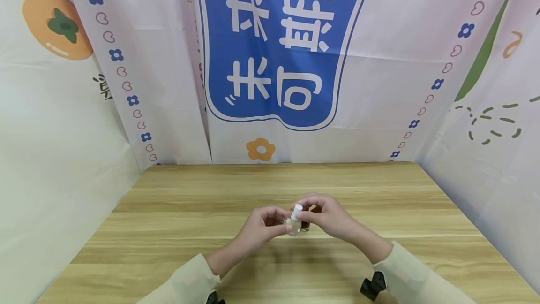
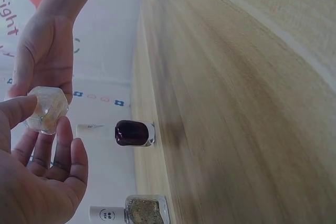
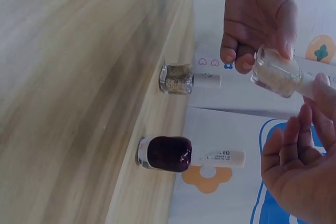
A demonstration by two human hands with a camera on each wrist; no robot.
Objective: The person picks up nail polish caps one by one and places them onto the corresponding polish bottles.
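Between the two hands, raised off the table, is a clear nail polish bottle (image 1: 294, 226) with pale contents and a white cap (image 1: 297, 210). My left hand (image 1: 263, 224) pinches its glass body between thumb and fingers. The white cap is pinched by my right hand (image 1: 328, 214). In the right wrist view the bottle (image 3: 275, 74) tilts, with the cap toward the right hand. A dark red nail polish bottle (image 3: 169, 153) stands upright on the table beyond the hands, partly hidden in the head view. Near it stands a gold glitter nail polish bottle (image 3: 177, 77), also white-capped.
The wood-grain table (image 1: 190, 196) extends around the hands. A printed cloth (image 1: 379, 107) with a blue panel hangs behind its far edge, and more cloth hangs at both sides. Black wrist devices (image 1: 373, 285) sit at the cuffs.
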